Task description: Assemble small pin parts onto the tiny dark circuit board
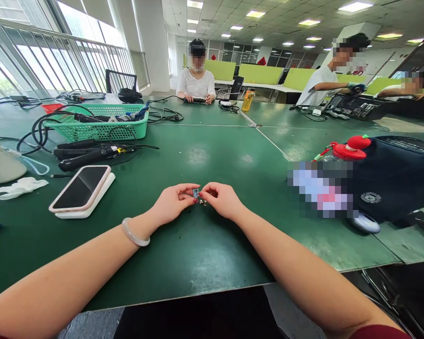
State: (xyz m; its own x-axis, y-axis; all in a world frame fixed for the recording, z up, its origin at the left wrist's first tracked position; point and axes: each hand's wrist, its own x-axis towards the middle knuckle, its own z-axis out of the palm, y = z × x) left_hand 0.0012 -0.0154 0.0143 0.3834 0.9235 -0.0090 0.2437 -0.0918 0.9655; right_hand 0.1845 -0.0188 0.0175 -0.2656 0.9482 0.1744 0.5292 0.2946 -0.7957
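Between the thumb and fingers of my left hand (175,201) is a small blue-grey block (195,193) with tiny metal-looking details; it looks like a terminal block, though it is too small to be sure. My right hand (222,199) is pinched at the block's right side, thumb and forefinger close to it. Whether the right fingers hold a tiny part of their own is hidden. Just below the fingertips, several tiny brass-coloured pieces (202,202) lie on the green tabletop (198,245). A pale bangle sits on my left wrist.
Left stand a phone (81,188) on a white box, a crumpled tissue (21,187), black handles with cables (85,155) and a green basket (102,125). A dark bag (403,174) and a mouse (365,222) lie right. Other people work across the table.
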